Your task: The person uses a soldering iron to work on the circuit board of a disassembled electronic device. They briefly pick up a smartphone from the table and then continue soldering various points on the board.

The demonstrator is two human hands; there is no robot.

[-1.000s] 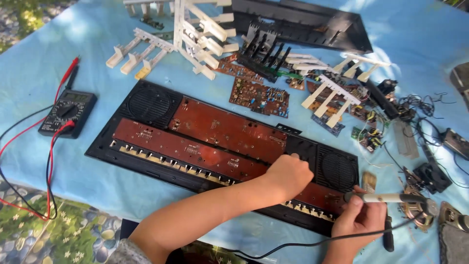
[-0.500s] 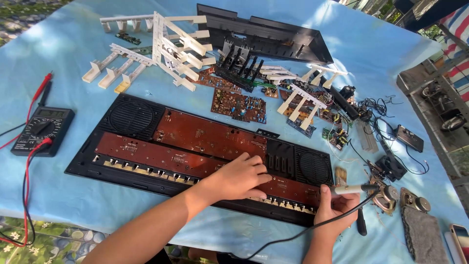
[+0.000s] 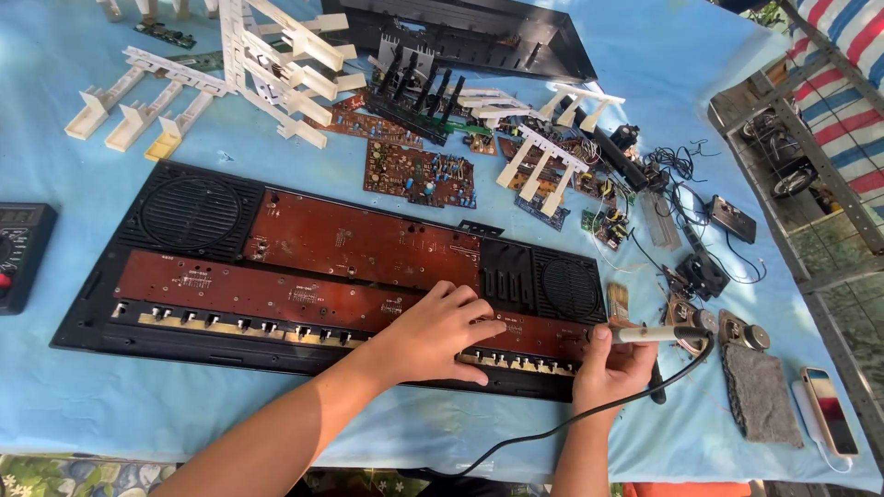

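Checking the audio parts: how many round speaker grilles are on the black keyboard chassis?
2. One speaker grille sits at the chassis's upper left; a smaller speaker grille sits at its right end, just above the right hand holding the soldering iron. None looks hidden.

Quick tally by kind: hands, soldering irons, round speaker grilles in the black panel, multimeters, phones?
Hands: 2, left hand and right hand
Soldering iron: 1
Speaker grilles: 2
Multimeter: 1
Phone: 1
Total: 7
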